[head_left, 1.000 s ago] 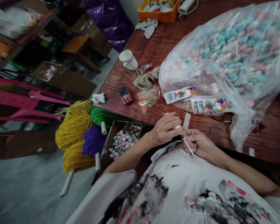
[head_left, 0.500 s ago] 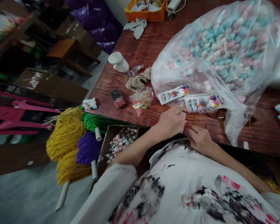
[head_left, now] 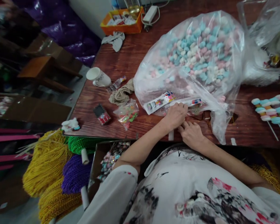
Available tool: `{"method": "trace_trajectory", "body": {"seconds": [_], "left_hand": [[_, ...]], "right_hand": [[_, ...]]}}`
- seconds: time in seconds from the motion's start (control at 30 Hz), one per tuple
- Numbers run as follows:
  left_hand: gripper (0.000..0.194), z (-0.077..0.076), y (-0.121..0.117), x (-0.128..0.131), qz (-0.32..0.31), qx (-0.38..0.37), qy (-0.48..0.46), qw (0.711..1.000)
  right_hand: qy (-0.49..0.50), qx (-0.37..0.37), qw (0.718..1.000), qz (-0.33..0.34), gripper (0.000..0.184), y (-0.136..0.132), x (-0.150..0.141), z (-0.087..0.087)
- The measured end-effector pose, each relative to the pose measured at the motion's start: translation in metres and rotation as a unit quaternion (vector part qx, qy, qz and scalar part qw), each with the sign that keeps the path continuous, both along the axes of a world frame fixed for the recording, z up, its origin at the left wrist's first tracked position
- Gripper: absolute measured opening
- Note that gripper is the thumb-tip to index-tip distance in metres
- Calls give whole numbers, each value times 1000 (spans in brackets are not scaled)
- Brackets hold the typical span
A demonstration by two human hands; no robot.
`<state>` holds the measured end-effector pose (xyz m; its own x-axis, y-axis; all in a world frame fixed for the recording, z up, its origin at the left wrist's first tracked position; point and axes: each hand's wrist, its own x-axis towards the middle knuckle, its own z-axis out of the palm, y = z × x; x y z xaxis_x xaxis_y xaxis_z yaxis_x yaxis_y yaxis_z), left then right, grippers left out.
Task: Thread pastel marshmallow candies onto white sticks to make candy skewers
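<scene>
My left hand reaches over a stack of printed white packets, its fingers bent down and together at the stack's near side. Close beside it, my right hand lies at the table's front edge with curled fingers, its fingertips almost meeting my left hand. Whatever is between the fingers of either hand is hidden. Another printed white packet lies slantwise to the left. Behind the packets rests a large clear bag full of pink, blue and white marshmallows.
A small bag of gummy candies, a beige cloth, a white mug and a small red-and-black box stand left. Marshmallow skewers lie right. An orange tray is at the back; yellow cord bundles sit below left.
My view has shifted, bringing the marshmallow skewers further into sight. My left hand has moved forward onto the right-hand packets. A white strip now shows at the table edge below it.
</scene>
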<state>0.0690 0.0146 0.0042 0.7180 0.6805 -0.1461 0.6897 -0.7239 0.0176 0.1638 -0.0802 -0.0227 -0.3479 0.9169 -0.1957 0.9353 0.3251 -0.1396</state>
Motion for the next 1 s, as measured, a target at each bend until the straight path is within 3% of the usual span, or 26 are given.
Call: {"method": "trace_trajectory", "body": {"seconds": [0.13,0.23,0.33,0.43,0.53,0.6,0.77,0.87,0.93,0.97,1.0], "left_hand": [[29,-8,-4,0,7,34,-12,999],[23,-17,-1,4,6,57,-24,998],[21,-27,4,4,-18,81,-60,995],[21,-35,7,1,-27,93,-89,991],[20,-37,6,-2,-19,97,-100,990],[20,-35,5,-1,-11,98,-105,990],[20,-34,11,4,26,74,-166,983],[20,-37,15,0,43,71,-242,967],[18,-37,13,-6,41,75,-240,967],[17,-37,11,-9,39,71,-219,972],[18,-36,8,-11,40,65,-190,979]], "right_hand": [[-18,64,995,-80,33,-15,38,5],[36,178,974,-139,27,-31,78,13],[65,306,915,-256,25,-52,132,16],[-7,385,832,-400,25,-78,194,10],[-88,399,758,-509,26,-99,247,4],[-136,380,736,-543,29,-107,269,5],[-195,246,769,-556,38,-108,283,12],[-220,210,778,-550,41,-107,292,5],[-235,223,771,-549,37,-106,307,-5],[-237,241,757,-559,30,-105,317,-12],[-235,271,726,-587,26,-103,326,-19]]}}
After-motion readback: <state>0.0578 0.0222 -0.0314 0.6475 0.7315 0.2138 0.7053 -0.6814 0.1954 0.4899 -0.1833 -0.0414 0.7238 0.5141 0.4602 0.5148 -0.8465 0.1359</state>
